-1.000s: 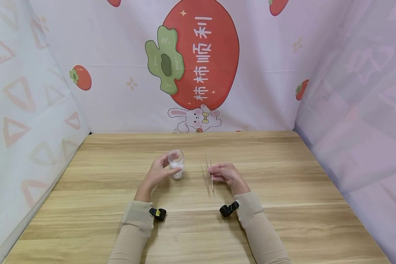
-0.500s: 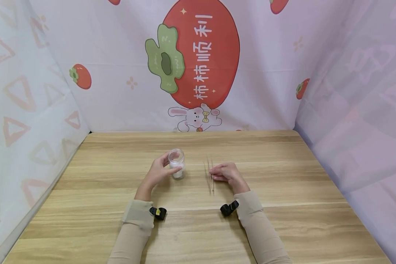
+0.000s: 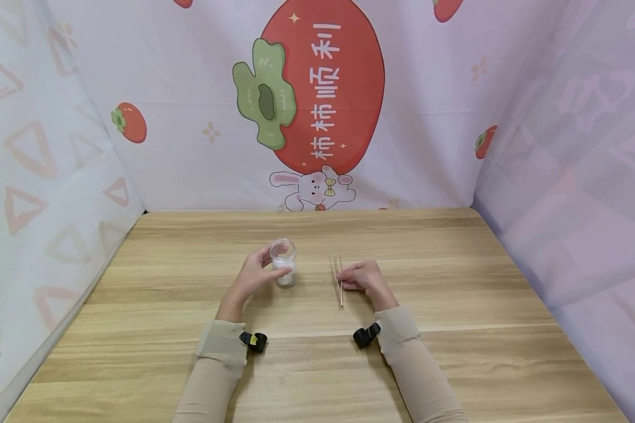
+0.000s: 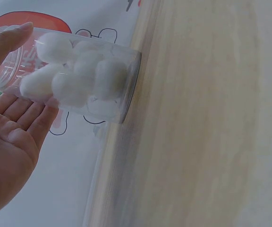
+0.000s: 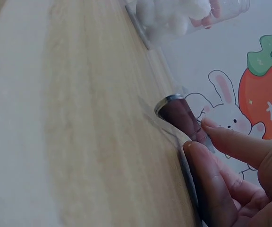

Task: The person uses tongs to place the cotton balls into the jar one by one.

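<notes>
A clear jar [image 3: 284,270] stands upright on the table, with several white cotton balls [image 4: 72,78] inside it. Its top is uncovered in the head view. My left hand [image 3: 253,275] holds the jar from its left side, the thumb across the front and the fingers behind. To the right of the jar, my right hand [image 3: 367,277] pinches a pair of metal tweezers [image 3: 340,296] between thumb and fingers. Their joined end points toward me and the two spread arms point away. In the right wrist view the tweezers [image 5: 178,116] are partly hidden by the fingers.
Under both hands lies a wood-grain table [image 3: 307,376]. A white curtain [image 3: 180,158] printed with persimmons and a rabbit hangs behind its far edge, and more curtains hang at both sides. A black wrist device [image 3: 367,335] sits at each sleeve cuff.
The tweezers have turned slightly in my right hand, and their spread arms sit a little nearer to me. My left hand and the jar have stayed in place.
</notes>
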`<state>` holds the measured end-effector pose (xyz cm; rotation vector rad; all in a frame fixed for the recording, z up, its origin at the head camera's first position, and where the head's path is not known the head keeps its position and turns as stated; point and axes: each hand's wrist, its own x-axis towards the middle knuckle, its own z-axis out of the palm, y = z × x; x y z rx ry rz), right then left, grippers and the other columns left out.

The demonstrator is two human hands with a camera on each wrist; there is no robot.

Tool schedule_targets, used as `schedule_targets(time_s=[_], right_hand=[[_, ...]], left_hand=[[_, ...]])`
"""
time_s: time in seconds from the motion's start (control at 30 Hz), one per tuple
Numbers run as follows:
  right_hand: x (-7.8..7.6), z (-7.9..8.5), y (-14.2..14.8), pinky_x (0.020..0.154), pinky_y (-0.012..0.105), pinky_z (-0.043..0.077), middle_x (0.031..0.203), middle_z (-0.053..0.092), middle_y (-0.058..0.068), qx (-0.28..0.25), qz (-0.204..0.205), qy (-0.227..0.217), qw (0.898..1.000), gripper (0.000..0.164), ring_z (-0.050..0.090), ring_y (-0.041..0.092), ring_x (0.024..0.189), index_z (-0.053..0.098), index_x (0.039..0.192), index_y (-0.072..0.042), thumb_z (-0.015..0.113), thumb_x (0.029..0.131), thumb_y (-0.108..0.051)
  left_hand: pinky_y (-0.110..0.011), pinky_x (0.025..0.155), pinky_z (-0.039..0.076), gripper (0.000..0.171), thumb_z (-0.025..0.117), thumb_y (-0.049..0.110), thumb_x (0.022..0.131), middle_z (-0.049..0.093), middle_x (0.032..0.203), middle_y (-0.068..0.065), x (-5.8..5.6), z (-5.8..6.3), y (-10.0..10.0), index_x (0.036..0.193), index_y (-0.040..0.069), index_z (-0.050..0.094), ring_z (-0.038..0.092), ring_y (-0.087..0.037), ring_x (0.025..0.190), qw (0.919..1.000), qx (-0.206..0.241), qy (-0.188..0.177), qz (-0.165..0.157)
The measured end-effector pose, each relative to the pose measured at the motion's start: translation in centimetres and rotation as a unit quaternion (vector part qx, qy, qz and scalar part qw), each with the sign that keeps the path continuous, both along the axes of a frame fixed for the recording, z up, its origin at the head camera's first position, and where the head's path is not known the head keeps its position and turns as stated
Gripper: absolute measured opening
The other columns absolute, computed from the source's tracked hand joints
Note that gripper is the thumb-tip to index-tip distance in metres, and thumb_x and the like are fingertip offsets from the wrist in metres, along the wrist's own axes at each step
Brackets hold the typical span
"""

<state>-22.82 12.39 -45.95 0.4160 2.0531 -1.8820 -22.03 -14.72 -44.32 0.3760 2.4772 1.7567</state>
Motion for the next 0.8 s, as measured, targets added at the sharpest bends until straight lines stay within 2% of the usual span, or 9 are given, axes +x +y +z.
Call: schedule_targets(time_s=[0.3,0.8], right_hand=[[0.26,0.08,-0.26,0.051,0.018,0.059,0.055,0.067,-0.001,0.033,-0.008,0.009,0.999,0.013,0.063,0.006,0.049,0.072,0.088,0.011,0.075,0.076,0.006],[0.36,0.59,-0.78,0.047,0.018,0.057,0.058,0.070,0.003,0.112,-0.007,0.004,0.994,0.014,0.061,0.005,0.044,0.074,0.085,0.007,0.079,0.074,0.001]], left_hand=[[-0.046,0.120,0.036,0.063,0.078,0.018,0.081,0.056,0.139,-0.014,0.03,-0.09,0.01,0.137,0.008,0.050,0.048,-0.032,0.136,1.0000,-0.001,-0.004,-0.001],[-0.048,0.119,0.037,0.060,0.078,0.018,0.080,0.058,0.137,-0.015,0.47,0.35,0.96,0.134,0.008,0.053,0.050,-0.033,0.134,0.9998,-0.006,0.003,-0.017]])
